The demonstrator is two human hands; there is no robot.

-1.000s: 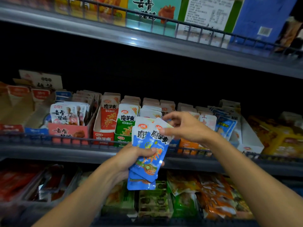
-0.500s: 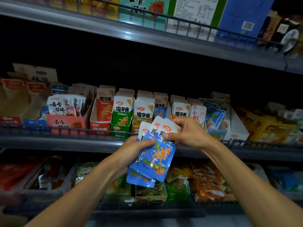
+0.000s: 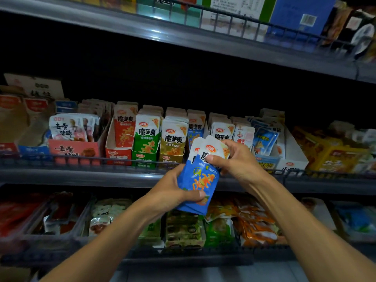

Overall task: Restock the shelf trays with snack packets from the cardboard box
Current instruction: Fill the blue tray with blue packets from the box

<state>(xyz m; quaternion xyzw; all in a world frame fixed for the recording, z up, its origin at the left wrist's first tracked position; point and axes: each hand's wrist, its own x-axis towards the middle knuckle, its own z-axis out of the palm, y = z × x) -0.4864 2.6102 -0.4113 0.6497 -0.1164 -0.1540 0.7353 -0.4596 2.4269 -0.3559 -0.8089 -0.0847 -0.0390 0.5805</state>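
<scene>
I see left hand (image 3: 173,192) gripping the blue packets (image 3: 200,180) low, right hand (image 3: 234,161) pinching their tops, just before the blue tray (image 3: 195,127) — I think. Risk: the fanned stack slips or lands one tray over.

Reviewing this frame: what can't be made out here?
- Cardboard box: nowhere in the head view.
- Count of blue snack packets: stacked, edges covered by left hand and right hand.
- Blue tray: its lower part is hidden behind the held packets.
- Lower-shelf packets: blurred, labels unreadable.
</scene>
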